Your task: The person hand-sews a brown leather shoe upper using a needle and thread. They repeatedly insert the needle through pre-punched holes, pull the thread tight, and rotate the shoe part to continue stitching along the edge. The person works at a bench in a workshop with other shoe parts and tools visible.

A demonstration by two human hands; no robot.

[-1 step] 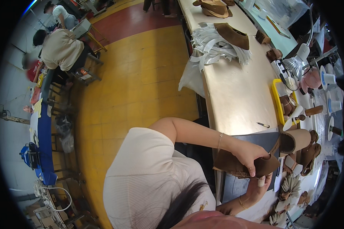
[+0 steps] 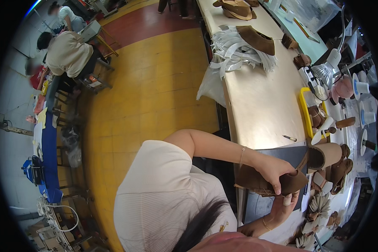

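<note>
While both hands worked over the bench edge, the scene read as follows.
left hand: left hand (image 2: 275,170) lay on top of the brown suede shoe upper (image 2: 266,182), fingers curled over its top edge and closed on it, apparently to pin it steady.
right hand: right hand (image 2: 283,208) came up from below, fingertips touching the underside of the same upper; whether it was clamped or only supporting, I could not tell.
upper position: held just off the near edge of the long beige worktable (image 2: 264,105), over a dark grey mat (image 2: 281,153), tilted so the hands could reach both sides.
nearby: tan cylindrical shoe-shaft piece (image 2: 327,155) just beside the upper, to its right; small dark pen (image 2: 290,138) lying on the table beyond the mat; yellow plastic tray (image 2: 303,110) of brown parts further along.
far end: heap of white strips (image 2: 239,52) with a brown cut piece on it, well apart.
background: seated person in a beige top (image 2: 67,52) across the yellow floor.
</note>
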